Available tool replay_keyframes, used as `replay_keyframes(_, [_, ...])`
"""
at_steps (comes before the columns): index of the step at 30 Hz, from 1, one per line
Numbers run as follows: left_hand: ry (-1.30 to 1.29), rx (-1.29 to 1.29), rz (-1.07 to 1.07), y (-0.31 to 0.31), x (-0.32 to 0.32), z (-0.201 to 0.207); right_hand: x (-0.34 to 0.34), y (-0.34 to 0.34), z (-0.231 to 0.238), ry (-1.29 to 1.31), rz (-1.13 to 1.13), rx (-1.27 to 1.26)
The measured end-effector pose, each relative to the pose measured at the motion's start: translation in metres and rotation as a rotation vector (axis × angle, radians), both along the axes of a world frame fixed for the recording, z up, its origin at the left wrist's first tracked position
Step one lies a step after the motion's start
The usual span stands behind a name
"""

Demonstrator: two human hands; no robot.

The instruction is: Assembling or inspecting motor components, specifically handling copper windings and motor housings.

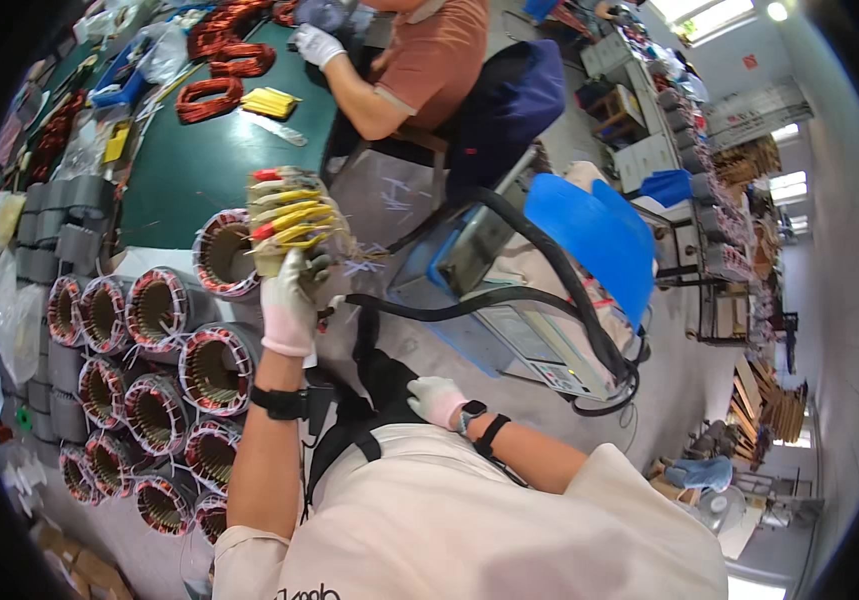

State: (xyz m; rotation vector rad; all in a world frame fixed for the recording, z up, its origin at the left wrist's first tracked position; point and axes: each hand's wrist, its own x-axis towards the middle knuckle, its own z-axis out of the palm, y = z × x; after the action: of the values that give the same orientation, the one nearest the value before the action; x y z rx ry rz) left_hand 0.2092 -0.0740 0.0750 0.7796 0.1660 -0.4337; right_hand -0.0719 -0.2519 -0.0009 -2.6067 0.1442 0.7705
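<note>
My left hand point(290, 305), in a white glove with a pinkish cuff, reaches forward and closes on the near end of a bundle of yellow and red sleeved wires point(294, 215). The bundle is held up beside the corner of a green table. Some of its fingers are hidden behind the wires. Close to that hand's wrist is the pale tip of a black hose point(429, 310). My right hand point(438, 401), gloved too, lies on my dark trouser leg with its fingers extended and nothing in it.
Wound motor stators point(154, 308) stand in rows at the left. Red wire coils point(211, 98) and yellow sleeves point(269, 102) lie on the green table point(174, 180). A co-worker point(439, 60) sits there. A wheeled machine point(534, 350) with a blue sheet point(589, 235) stands to the right.
</note>
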Motion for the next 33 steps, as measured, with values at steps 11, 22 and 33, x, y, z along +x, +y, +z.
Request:
replay_keyframes(11, [0.038,-0.058,-0.035,-0.001,-0.007,0.002,-0.001,0.006,0.024,0.075,0.024,-0.015])
replay_keyframes(22, [0.035,-0.006,-0.033,0.004,-0.006,0.008,0.000,0.009,0.020,0.068,0.086,-0.008])
replay_keyframes(33, [0.066,0.010,-0.043,0.005,-0.009,0.007,-0.002,0.004,0.013,0.053,0.089,0.010])
